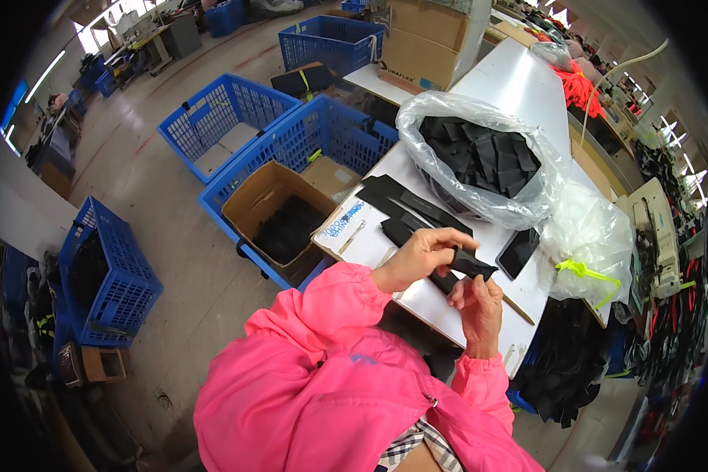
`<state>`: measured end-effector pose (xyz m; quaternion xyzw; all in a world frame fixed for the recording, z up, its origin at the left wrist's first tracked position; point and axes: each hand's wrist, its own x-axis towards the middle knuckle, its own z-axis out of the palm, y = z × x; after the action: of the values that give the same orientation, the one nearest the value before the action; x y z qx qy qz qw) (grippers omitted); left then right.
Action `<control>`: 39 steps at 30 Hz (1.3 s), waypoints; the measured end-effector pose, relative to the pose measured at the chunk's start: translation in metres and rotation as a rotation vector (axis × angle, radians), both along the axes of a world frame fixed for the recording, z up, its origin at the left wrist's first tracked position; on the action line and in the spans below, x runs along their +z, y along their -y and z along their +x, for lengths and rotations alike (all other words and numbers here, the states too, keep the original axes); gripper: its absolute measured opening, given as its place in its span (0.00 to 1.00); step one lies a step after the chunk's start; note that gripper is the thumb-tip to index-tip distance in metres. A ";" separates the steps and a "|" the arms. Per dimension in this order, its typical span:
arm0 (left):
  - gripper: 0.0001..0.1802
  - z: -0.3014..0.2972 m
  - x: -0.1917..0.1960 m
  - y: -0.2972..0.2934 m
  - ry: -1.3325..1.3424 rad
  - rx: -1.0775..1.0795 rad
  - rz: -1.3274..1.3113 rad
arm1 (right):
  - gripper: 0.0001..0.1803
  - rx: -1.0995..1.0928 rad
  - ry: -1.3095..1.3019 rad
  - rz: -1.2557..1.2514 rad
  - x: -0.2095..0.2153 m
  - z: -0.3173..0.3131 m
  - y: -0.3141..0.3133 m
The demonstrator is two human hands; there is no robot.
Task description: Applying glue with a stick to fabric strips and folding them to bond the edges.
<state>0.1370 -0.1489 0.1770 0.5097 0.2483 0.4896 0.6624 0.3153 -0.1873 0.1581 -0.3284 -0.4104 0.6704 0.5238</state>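
Note:
My left hand [418,258] pinches a short, folded black strip [470,265] above the white table. Just to its right, my right hand [480,309] has its fingers closed at the strip's lower end. Longer flat black pieces [405,198] lie on the table beyond and beneath my left hand. Behind my hands stands a clear plastic bag [433,110], its mouth wide and filled with small black pieces [480,153]. A dark phone [518,253] lies right of the strip.
Left of the table, a blue crate [212,206] holds a cardboard box [236,206] with black pieces inside. Another blue crate [182,140] stands behind it. A second plastic bag [590,236] with a yellow-green tie sits at the table's right edge, above hanging black material [566,354].

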 end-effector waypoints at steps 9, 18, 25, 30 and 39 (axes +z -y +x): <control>0.29 0.006 -0.010 0.019 0.920 -0.064 -0.437 | 0.14 -0.259 0.361 0.142 -0.002 -0.045 0.009; 0.19 -0.004 -0.001 0.029 0.571 0.303 -0.298 | 0.15 0.059 0.408 0.132 -0.001 -0.069 0.023; 0.13 -0.005 -0.021 0.018 0.478 0.581 -0.373 | 0.10 -0.020 0.948 0.840 -0.062 -0.062 -0.033; 0.10 -0.019 -0.049 -0.009 0.583 0.399 -0.500 | 0.11 0.157 0.788 0.324 -0.036 -0.091 -0.038; 0.21 -0.021 -0.020 0.000 0.534 0.201 -0.216 | 0.19 0.419 0.191 -0.170 0.006 -0.084 -0.025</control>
<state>0.1155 -0.1487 0.1575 0.2622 0.1652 0.6402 0.7029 0.2309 -0.1619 0.1641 -0.3408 -0.4593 0.7624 0.3029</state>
